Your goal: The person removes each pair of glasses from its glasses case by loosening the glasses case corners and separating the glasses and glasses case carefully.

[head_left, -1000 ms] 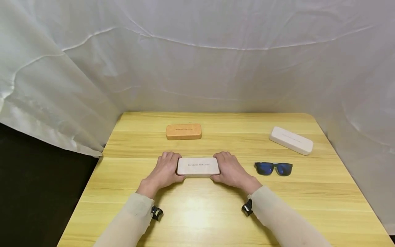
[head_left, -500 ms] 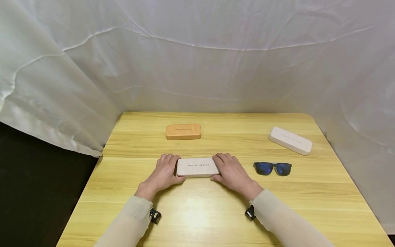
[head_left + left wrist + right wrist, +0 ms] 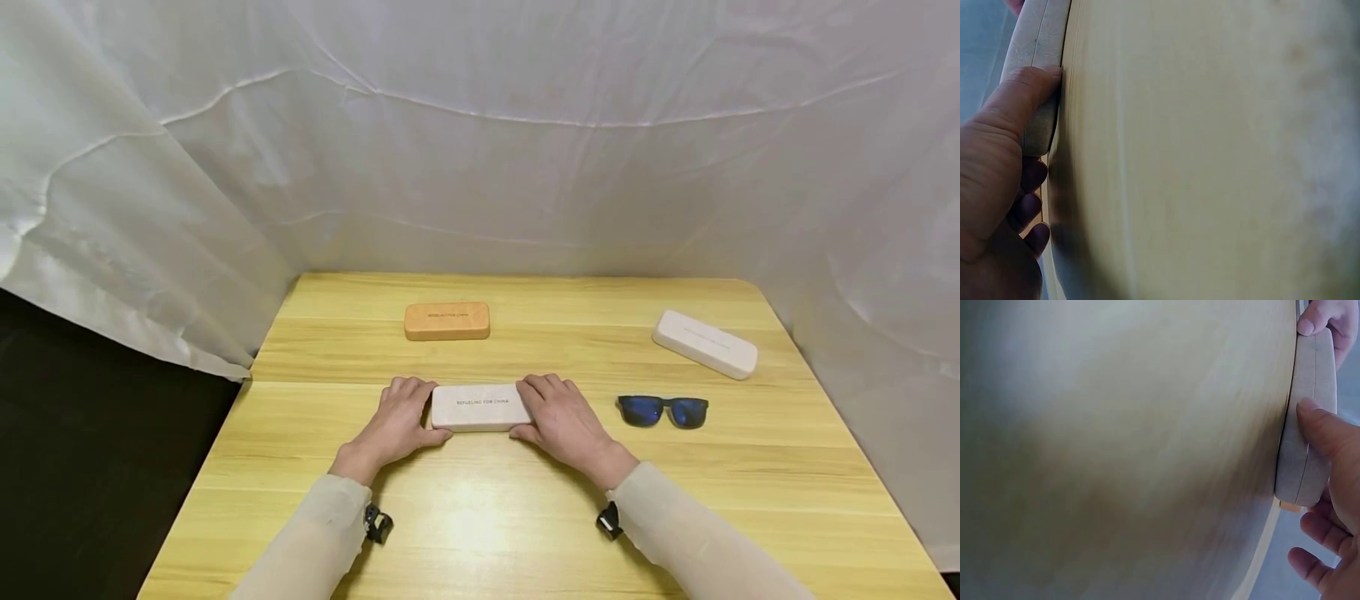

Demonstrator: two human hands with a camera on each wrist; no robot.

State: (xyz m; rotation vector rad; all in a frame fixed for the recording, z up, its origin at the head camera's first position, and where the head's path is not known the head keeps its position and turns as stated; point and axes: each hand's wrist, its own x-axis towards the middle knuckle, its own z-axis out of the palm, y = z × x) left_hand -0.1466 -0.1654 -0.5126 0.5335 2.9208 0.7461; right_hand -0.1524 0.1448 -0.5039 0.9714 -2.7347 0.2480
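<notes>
A pale grey glasses case [image 3: 482, 408] with dark lettering on its lid lies flat at the middle of the table, long side toward me. My left hand [image 3: 396, 427] grips its left end, and my right hand [image 3: 564, 423] grips its right end. In the left wrist view, the left thumb [image 3: 1029, 87] presses the front side across the lid seam. The right thumb [image 3: 1322, 425] lies likewise on the front side in the right wrist view. The case looks closed, its seam a thin line. Fingers on the far side are mostly hidden.
An orange glasses case [image 3: 447, 322] lies behind, toward the back edge. At the back right is a white glasses case [image 3: 705, 344], set at a slant. Dark sunglasses [image 3: 663, 411] with blue lenses lie right of my right hand. A pale curtain [image 3: 495, 183] hangs behind the wooden table [image 3: 480, 533].
The right hand's fingers have shifted slightly over the case's right end, and its wrist has moved a little outward. The case stays in place between both hands.
</notes>
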